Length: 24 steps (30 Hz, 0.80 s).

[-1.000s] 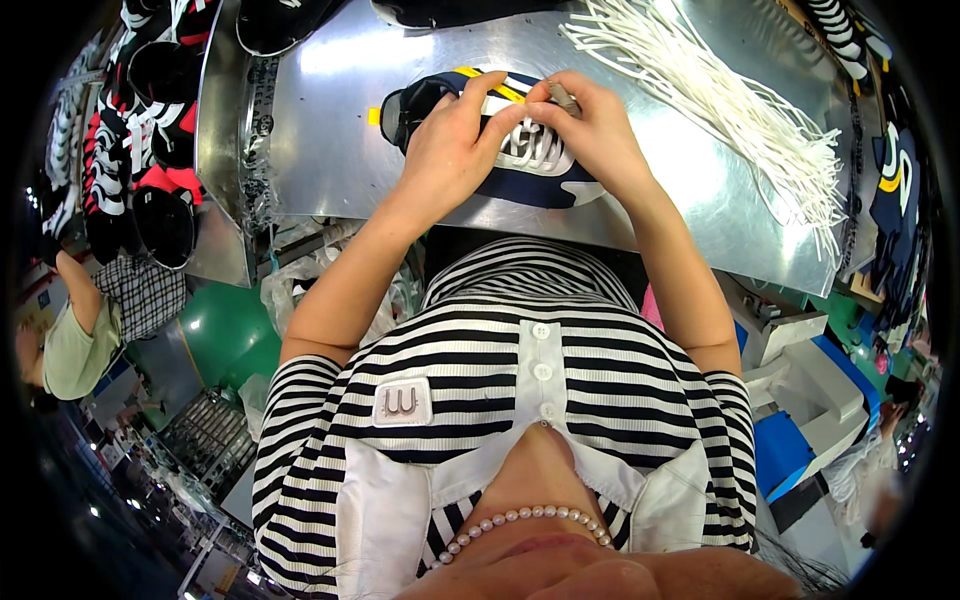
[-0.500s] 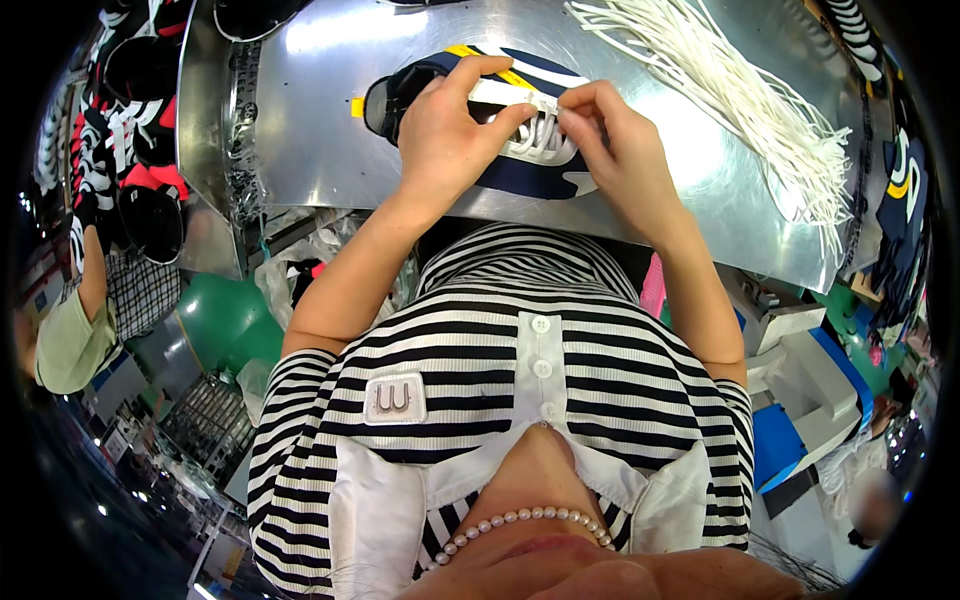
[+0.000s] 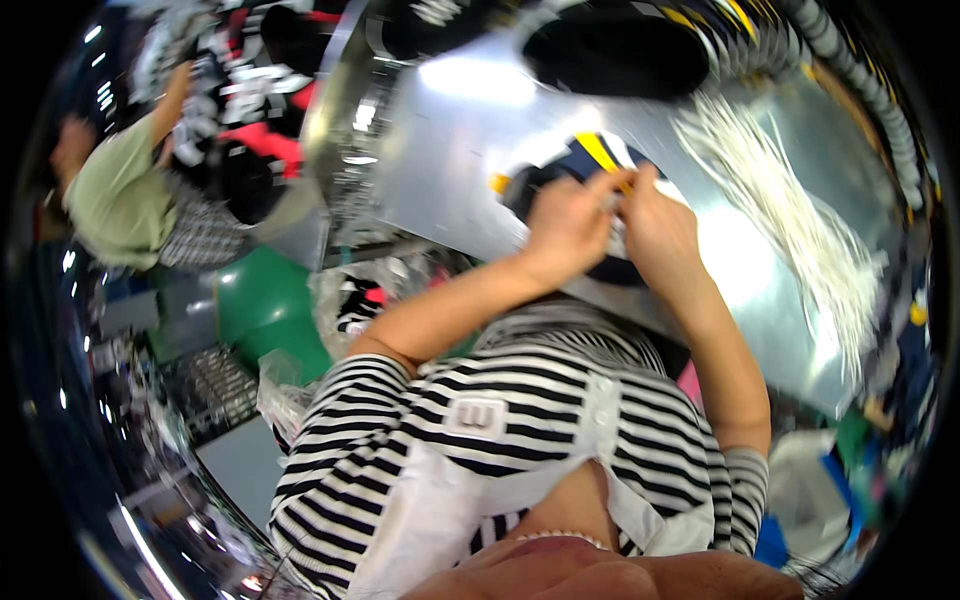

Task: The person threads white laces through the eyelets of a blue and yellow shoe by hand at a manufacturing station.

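Observation:
A navy sneaker [image 3: 577, 157] with yellow and white stripes lies on the metal table, its yellow heel tab to the left. My left hand [image 3: 567, 228] rests over its near side, thumb and fingers pinched together. Close against it, my right hand [image 3: 662, 235] is closed over the toe half, fingertips meeting the left ones above the lacing. Blur and my fingers hide what is pinched there. A bundle of white shoelaces [image 3: 790, 225] lies to the right of the shoe.
The metal table [image 3: 440, 170] carries dark round openings or dishes [image 3: 615, 50] at its far side. Shoe parts in black, white and red [image 3: 265, 95] pile up at the left, where a co-worker in a green top [image 3: 120, 200] stands. A green stool [image 3: 265, 300] is below.
My view has swung, so the whole scene sits farther right and lower, and is blurred. My hands, apart before, have come together over the sneaker.

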Motion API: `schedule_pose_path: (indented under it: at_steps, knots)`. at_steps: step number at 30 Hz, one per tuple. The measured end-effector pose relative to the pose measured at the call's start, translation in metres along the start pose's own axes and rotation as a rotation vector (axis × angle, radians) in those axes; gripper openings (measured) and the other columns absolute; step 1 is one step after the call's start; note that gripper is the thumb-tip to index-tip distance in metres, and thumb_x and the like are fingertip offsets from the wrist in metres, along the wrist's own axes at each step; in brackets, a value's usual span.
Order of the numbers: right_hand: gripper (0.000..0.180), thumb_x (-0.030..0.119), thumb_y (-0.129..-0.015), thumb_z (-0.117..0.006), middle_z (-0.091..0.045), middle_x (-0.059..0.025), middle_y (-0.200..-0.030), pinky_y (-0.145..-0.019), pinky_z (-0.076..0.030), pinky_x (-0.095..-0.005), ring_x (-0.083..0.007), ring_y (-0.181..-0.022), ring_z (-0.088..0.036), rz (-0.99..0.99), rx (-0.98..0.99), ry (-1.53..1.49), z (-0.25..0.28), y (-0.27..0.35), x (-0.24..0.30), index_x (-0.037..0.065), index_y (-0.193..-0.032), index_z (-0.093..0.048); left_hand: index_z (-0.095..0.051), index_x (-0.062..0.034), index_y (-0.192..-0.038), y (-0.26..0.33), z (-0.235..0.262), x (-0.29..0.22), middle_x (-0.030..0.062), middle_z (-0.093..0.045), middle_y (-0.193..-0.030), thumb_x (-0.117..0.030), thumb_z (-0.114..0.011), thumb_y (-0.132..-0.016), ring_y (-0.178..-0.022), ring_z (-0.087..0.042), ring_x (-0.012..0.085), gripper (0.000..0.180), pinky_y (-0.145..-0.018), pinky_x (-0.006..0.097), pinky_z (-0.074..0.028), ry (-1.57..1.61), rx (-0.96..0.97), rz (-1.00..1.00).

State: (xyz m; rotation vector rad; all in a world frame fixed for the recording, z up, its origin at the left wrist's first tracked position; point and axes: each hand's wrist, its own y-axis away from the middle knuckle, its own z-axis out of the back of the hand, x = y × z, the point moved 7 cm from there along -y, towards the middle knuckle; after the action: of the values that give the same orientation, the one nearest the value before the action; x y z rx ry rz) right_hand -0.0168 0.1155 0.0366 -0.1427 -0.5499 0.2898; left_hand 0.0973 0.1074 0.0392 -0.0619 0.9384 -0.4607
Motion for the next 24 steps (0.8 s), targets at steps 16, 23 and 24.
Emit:
schedule_pose_path:
  at_steps: [16, 23, 24]
  knots:
    - [0.016, 0.007, -0.092, -0.063, -0.064, -0.0053, -0.081, -0.060, -0.045, -0.0240, -0.0075, -0.067, -0.054, -0.451, -0.250, -0.593, 0.004, 0.043, -0.042, 0.001, -0.106, -0.063, -0.059, -0.0128, -0.126, -0.013, 0.001, 0.012, 0.0103, -0.063, -0.091, -0.013, -0.070, -0.080, -0.080, -0.060, 0.0223, 0.047, -0.075, 0.033, -0.049, 0.147, 0.060, 0.141]
    - [0.012, 0.005, -0.092, -0.063, -0.065, -0.0027, -0.089, -0.068, -0.046, -0.0209, -0.0066, -0.077, -0.056, -0.588, -0.393, -1.077, -0.005, 0.041, -0.070, 0.000, -0.103, -0.065, -0.059, -0.0071, -0.119, -0.003, -0.002, 0.022, 0.0006, -0.060, -0.101, 0.002, -0.069, -0.082, -0.088, -0.056, 0.0056, 0.040, -0.080, 0.021, -0.047, 0.820, 0.502, 0.468]
    - [0.011, 0.005, -0.092, -0.064, -0.066, -0.0026, -0.089, -0.068, -0.046, -0.0203, -0.0066, -0.076, -0.057, -0.493, -0.374, -0.988, 0.004, 0.037, -0.061, 0.000, -0.102, -0.066, -0.059, -0.0071, -0.117, -0.006, -0.007, 0.024, 0.0005, -0.060, -0.098, 0.002, -0.069, -0.081, -0.085, -0.056, 0.0058, 0.039, -0.078, 0.022, -0.047, 0.808, 0.454, 0.467]
